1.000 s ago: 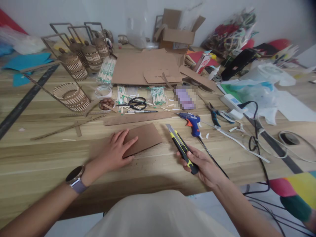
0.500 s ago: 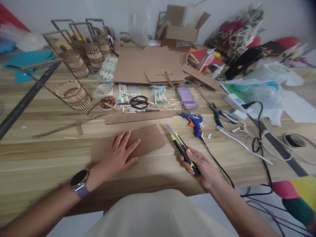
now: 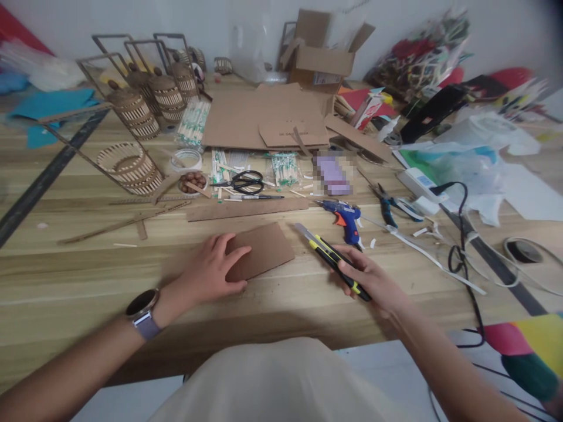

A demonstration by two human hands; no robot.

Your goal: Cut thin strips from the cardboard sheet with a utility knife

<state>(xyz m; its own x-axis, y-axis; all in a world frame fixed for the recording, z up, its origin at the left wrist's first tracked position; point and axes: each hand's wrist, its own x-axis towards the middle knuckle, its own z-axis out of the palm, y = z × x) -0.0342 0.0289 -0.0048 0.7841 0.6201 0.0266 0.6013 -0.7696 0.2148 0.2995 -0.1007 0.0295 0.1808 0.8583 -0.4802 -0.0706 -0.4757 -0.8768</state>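
Note:
A small rectangular piece of brown cardboard lies flat on the wooden table in front of me. My left hand rests over its left end, fingers spread and slightly bent, hiding that part. Closed around the handle of a yellow-and-black utility knife is my right hand. The knife's bare blade points up and left, just off the cardboard's right edge. Behind the cardboard lies a long narrow cardboard strip. A blue glue gun rests just beyond the knife.
Black scissors, a pen and a bowl of brown beads lie farther back. Stick-built baskets stand at left, large cardboard sheets behind. Pliers, a power strip and cords occupy the right.
My right hand has shifted slightly right with the utility knife, which now tilts flatter. The fingers of my left hand have bent more on the cardboard.

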